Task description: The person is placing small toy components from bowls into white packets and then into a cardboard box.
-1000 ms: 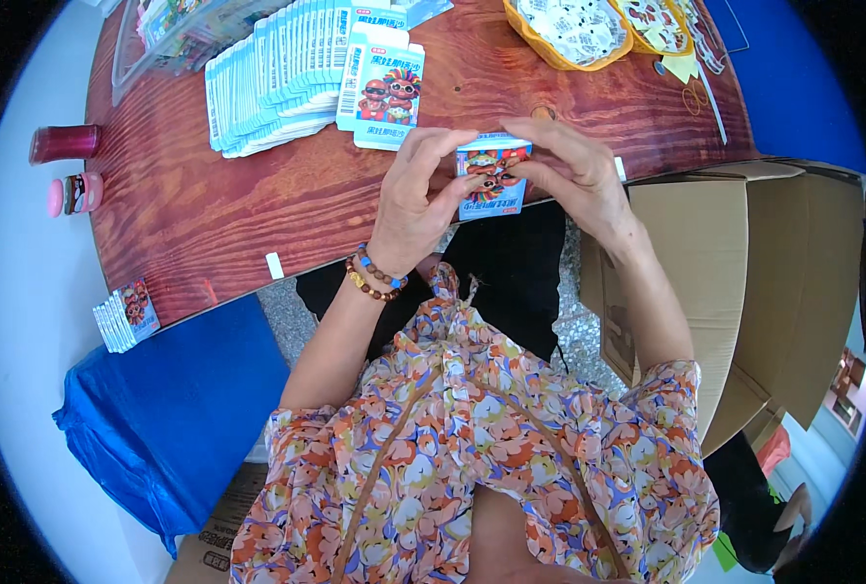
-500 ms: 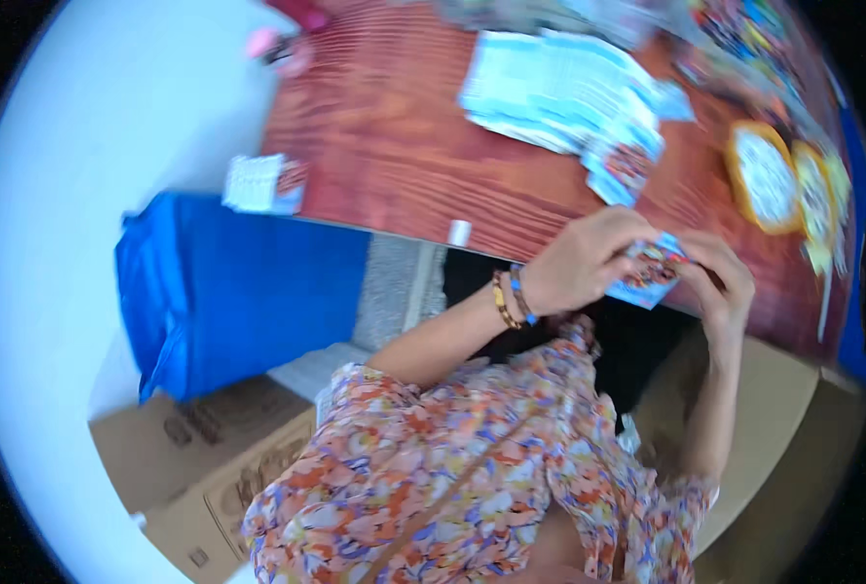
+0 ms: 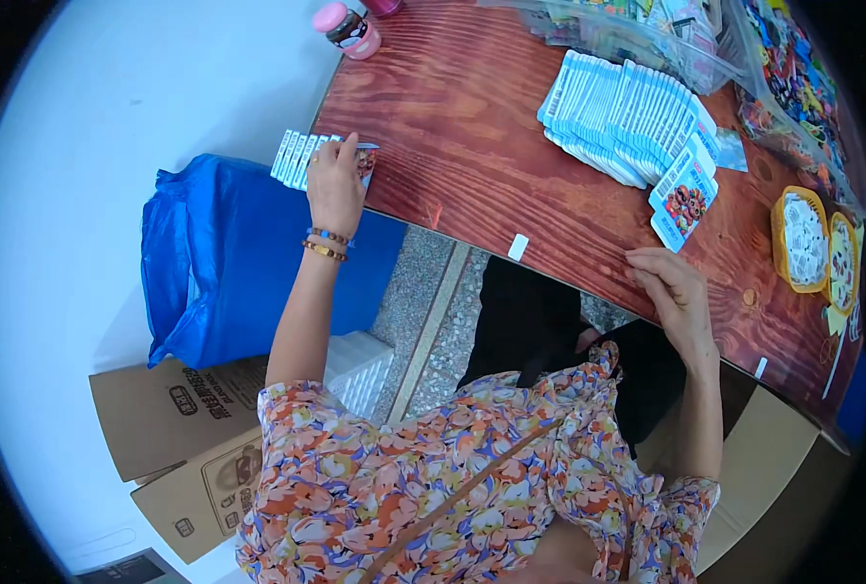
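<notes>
My left hand (image 3: 335, 185) is closed at the left edge of the table, its fingers on a flat blue-and-white printed card (image 3: 366, 165) at the end of a short overlapping row of cards (image 3: 294, 159). The hand covers part of that row. Over the table's front edge, my right hand (image 3: 679, 297) has its fingers stretched out and holds nothing. Beyond it lies a large fanned pile of similar cards (image 3: 620, 112). The nearest card (image 3: 686, 201) in that pile shows a colourful round-figure picture.
A yellow tub (image 3: 781, 243) of small white pieces stands at the right. Clear bags (image 3: 803, 107) with colourful small items fill the back right. A pink-lidded jar (image 3: 350, 31) sits at the back left. Below are a blue bag (image 3: 257, 263) and cardboard boxes (image 3: 180, 409).
My left hand has moved left with the card, from in front of me to the short row. My right hand has let go of it and opened. The view has shifted.
</notes>
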`<action>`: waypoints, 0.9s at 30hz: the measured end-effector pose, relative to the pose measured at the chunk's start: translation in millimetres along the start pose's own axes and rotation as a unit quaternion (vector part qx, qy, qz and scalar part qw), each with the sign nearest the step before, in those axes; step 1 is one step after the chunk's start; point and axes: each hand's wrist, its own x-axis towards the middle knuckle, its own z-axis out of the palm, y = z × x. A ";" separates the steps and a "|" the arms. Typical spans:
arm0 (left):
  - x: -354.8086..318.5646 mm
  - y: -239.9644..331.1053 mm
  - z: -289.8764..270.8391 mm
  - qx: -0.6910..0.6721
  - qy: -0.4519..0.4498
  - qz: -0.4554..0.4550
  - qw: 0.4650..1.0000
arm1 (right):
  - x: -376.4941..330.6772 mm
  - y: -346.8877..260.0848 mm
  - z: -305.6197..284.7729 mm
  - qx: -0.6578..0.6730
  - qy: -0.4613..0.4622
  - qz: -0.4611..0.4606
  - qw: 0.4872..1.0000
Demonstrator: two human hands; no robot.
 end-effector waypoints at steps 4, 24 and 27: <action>5.7 -14.4 7.2 0.035 -0.005 -0.003 0.999 | -0.9 3.8 0.3 -0.018 -0.014 -0.001 1.000; 15.0 205.3 -19.9 -0.469 -0.139 -0.024 0.872 | 2.6 55.0 -27.3 -0.348 0.122 0.025 0.929; 26.7 271.7 -7.1 -0.615 -0.214 -0.095 0.753 | -1.5 54.6 -34.5 -0.304 0.111 -0.017 0.946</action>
